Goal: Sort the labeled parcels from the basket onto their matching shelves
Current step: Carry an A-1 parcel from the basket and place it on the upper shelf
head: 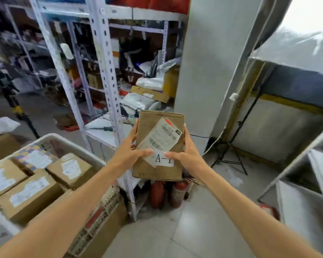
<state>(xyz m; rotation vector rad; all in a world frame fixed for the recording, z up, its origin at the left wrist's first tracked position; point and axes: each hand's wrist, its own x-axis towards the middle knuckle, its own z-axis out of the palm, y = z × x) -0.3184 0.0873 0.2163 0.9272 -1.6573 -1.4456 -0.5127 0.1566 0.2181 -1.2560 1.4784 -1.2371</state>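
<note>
A flat brown cardboard parcel (158, 173) is held up in the air in front of the person, clear of the basket and of every shelf, with its labelled face turned to the camera. The left grip (132, 151), a bare hand, clasps the parcel's left edge: the thumb lies across the lower corner of the shipping label (161, 137) and the fingers curl up behind the edge. The right grip (185, 151) clasps the right edge the same way, its thumb resting on a white sticker (163, 158) printed "A-1" and its fingers running up the side. The shipping label sits tilted on the parcel and carries barcodes. Down to the left stands a white basket (50, 136) holding several brown boxes (29, 194) with white labels on top, packed close together. Behind the parcel rises a white metal rack (108, 71) crowded with bags and cartons; a screwdriver (103, 129) lies on one of its low boards. On the floor under the parcel stand two red fire extinguishers (157, 194). A grey pillar (203, 71) stands to the right of the rack, with a black tripod (229, 148) beside it, and a further white shelf (306, 183) sits at the right edge.
</note>
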